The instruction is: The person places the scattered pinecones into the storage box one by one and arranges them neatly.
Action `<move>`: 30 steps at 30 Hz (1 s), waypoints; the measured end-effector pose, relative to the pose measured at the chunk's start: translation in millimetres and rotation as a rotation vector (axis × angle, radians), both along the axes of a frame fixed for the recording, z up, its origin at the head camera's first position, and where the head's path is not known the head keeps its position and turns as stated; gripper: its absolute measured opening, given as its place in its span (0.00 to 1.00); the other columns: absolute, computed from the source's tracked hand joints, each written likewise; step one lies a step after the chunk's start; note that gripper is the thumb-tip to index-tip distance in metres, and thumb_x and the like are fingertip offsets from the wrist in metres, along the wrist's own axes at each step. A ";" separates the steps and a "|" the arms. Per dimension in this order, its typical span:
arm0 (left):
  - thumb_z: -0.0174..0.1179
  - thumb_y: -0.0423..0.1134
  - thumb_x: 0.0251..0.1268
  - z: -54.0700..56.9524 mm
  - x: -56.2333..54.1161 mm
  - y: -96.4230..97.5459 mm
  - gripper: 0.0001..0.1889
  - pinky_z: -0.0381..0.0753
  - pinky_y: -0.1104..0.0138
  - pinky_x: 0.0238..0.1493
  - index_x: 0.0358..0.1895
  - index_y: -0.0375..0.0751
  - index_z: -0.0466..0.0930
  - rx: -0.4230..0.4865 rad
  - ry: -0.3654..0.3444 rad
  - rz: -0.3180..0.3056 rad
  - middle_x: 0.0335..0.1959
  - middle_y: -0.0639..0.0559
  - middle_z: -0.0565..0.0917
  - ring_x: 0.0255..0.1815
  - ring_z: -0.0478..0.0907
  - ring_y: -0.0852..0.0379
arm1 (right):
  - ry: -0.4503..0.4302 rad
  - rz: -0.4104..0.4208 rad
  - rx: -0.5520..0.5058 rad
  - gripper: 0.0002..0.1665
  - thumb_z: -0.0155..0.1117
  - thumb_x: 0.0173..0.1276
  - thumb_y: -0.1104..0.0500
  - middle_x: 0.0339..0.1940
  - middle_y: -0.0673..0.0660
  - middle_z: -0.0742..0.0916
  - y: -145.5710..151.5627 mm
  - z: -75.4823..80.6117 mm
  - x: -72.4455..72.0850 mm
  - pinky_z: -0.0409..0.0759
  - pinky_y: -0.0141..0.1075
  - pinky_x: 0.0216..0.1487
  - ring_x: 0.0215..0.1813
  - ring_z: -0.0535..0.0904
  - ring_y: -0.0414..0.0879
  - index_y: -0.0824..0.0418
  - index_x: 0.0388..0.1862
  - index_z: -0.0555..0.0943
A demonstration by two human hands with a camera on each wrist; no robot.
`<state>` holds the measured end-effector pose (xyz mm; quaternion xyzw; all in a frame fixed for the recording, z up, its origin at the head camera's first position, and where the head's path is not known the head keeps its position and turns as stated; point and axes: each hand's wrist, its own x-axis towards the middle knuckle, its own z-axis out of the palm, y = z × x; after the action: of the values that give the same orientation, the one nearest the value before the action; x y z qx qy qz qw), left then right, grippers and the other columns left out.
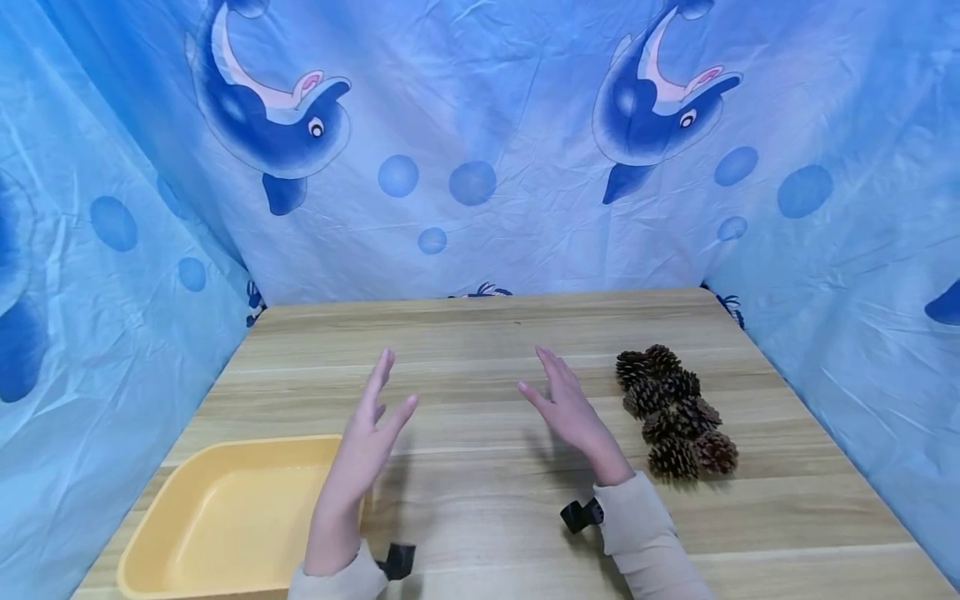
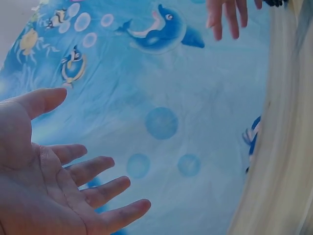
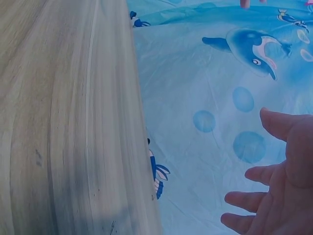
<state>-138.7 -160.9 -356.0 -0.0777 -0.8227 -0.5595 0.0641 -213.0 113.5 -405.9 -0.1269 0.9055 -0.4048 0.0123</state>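
Both hands are held above the table, palms facing each other, with a gap between them. My left hand has its fingers extended and thumb spread; nothing is in it. It hovers beside the right edge of a yellow plastic tray, hiding part of that rim. My right hand is likewise spread and holds nothing. To its right lies a cluster of several brown pine cones. The left wrist view shows the left palm with separated fingers, and the right wrist view shows the right hand the same way.
A wood-grain table carries the tray at front left and the cones at right. Blue curtains with dolphin prints enclose its back and sides. Small dark cameras are worn at both wrists.
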 end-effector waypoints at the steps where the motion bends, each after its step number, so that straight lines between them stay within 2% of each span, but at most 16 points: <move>1: 0.52 0.47 0.74 1.3 3.7 -4.3 0.38 0.47 0.40 0.77 0.78 0.57 0.39 -0.008 0.008 0.006 0.81 0.54 0.46 0.81 0.41 0.48 | 0.002 0.003 -0.003 0.45 0.49 0.74 0.39 0.81 0.58 0.50 0.6 0.2 0.1 0.42 0.59 0.79 0.81 0.39 0.59 0.54 0.80 0.44; 6: 0.51 0.42 0.74 11.6 23.1 -25.4 0.38 0.48 0.35 0.74 0.78 0.59 0.38 -0.029 0.038 0.039 0.81 0.51 0.46 0.80 0.42 0.44 | 0.029 0.006 -0.016 0.48 0.50 0.73 0.36 0.81 0.59 0.51 5.8 -0.4 -0.9 0.45 0.59 0.78 0.81 0.43 0.61 0.56 0.80 0.44; 10: 0.50 0.40 0.75 18.4 35.9 -44.5 0.38 0.47 0.34 0.73 0.77 0.65 0.38 -0.041 0.053 0.078 0.81 0.52 0.45 0.80 0.42 0.46 | 0.051 0.000 -0.035 0.48 0.52 0.72 0.39 0.81 0.61 0.53 11.0 -0.5 -1.9 0.47 0.59 0.78 0.80 0.47 0.62 0.57 0.80 0.45; 13: 0.50 0.40 0.75 19.4 43.0 -60.6 0.37 0.46 0.36 0.73 0.76 0.68 0.37 -0.070 0.054 0.121 0.81 0.56 0.45 0.80 0.42 0.51 | 0.050 -0.011 -0.037 0.48 0.53 0.72 0.40 0.80 0.62 0.54 14.9 -1.6 -2.5 0.48 0.59 0.78 0.79 0.48 0.63 0.57 0.80 0.45; 18: 0.48 0.42 0.76 15.1 49.5 -86.8 0.38 0.42 0.36 0.74 0.76 0.71 0.34 -0.111 0.023 0.170 0.80 0.64 0.43 0.81 0.39 0.52 | 0.017 -0.040 -0.036 0.49 0.54 0.70 0.37 0.80 0.62 0.54 22.5 -1.2 -1.0 0.50 0.60 0.77 0.79 0.50 0.63 0.54 0.80 0.45; 19: 0.48 0.43 0.76 13.3 50.5 -91.8 0.38 0.42 0.44 0.78 0.75 0.72 0.33 -0.127 0.013 0.177 0.80 0.65 0.42 0.81 0.38 0.53 | 0.009 -0.044 -0.040 0.49 0.54 0.70 0.36 0.80 0.62 0.54 24.2 -0.4 -0.3 0.50 0.60 0.77 0.79 0.50 0.63 0.53 0.80 0.45; 20: 0.48 0.43 0.76 11.6 51.6 -96.1 0.38 0.41 0.45 0.79 0.75 0.72 0.33 -0.132 0.004 0.182 0.80 0.65 0.42 0.81 0.37 0.54 | 0.001 -0.046 -0.042 0.50 0.54 0.70 0.36 0.80 0.62 0.54 26.1 0.2 0.5 0.51 0.61 0.76 0.79 0.51 0.64 0.53 0.80 0.45; 22: 0.48 0.44 0.76 8.0 53.8 -104.5 0.38 0.44 0.68 0.80 0.76 0.71 0.31 -0.172 -0.008 0.198 0.80 0.67 0.42 0.81 0.37 0.62 | -0.021 -0.053 -0.060 0.50 0.54 0.70 0.36 0.80 0.62 0.53 30.4 1.8 2.3 0.51 0.62 0.76 0.78 0.51 0.65 0.53 0.80 0.45; 24: 0.47 0.44 0.77 4.5 55.6 -111.7 0.38 0.46 0.87 0.69 0.76 0.70 0.30 -0.207 -0.014 0.215 0.79 0.68 0.41 0.79 0.37 0.69 | -0.039 -0.057 -0.089 0.50 0.54 0.70 0.37 0.81 0.62 0.53 35.1 3.2 4.2 0.52 0.62 0.76 0.78 0.50 0.65 0.54 0.80 0.45; 25: 0.47 0.45 0.77 2.8 56.5 -115.1 0.38 0.47 0.94 0.61 0.76 0.70 0.30 -0.221 -0.018 0.220 0.79 0.69 0.41 0.79 0.37 0.70 | -0.044 -0.063 -0.097 0.49 0.55 0.70 0.38 0.81 0.62 0.53 37.6 3.9 5.2 0.52 0.63 0.75 0.78 0.51 0.65 0.54 0.80 0.45; 26: 0.47 0.45 0.77 1.5 57.0 -117.9 0.38 0.47 0.94 0.61 0.76 0.70 0.30 -0.226 -0.021 0.223 0.79 0.69 0.41 0.78 0.37 0.72 | -0.043 -0.066 -0.107 0.49 0.55 0.71 0.38 0.80 0.62 0.53 39.9 4.6 6.1 0.53 0.63 0.75 0.78 0.51 0.65 0.54 0.80 0.45; 27: 0.47 0.45 0.77 -0.1 57.5 -120.8 0.38 0.47 0.98 0.53 0.76 0.70 0.29 -0.242 -0.024 0.230 0.79 0.69 0.41 0.78 0.37 0.74 | -0.038 -0.069 -0.112 0.49 0.56 0.71 0.40 0.80 0.62 0.54 42.1 5.1 6.8 0.53 0.62 0.75 0.78 0.51 0.65 0.55 0.80 0.46; 30: 0.47 0.44 0.77 -5.0 59.0 -128.9 0.38 0.46 0.98 0.53 0.76 0.70 0.29 -0.252 -0.022 0.238 0.79 0.70 0.41 0.77 0.36 0.75 | -0.021 -0.075 -0.110 0.48 0.57 0.71 0.41 0.80 0.62 0.55 48.0 6.7 9.5 0.53 0.62 0.75 0.78 0.51 0.64 0.56 0.80 0.47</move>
<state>-79.7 -289.9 -361.0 0.0190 -0.8903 -0.4413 0.1106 -203.5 161.5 -399.2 -0.0893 0.8857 -0.4556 -0.0005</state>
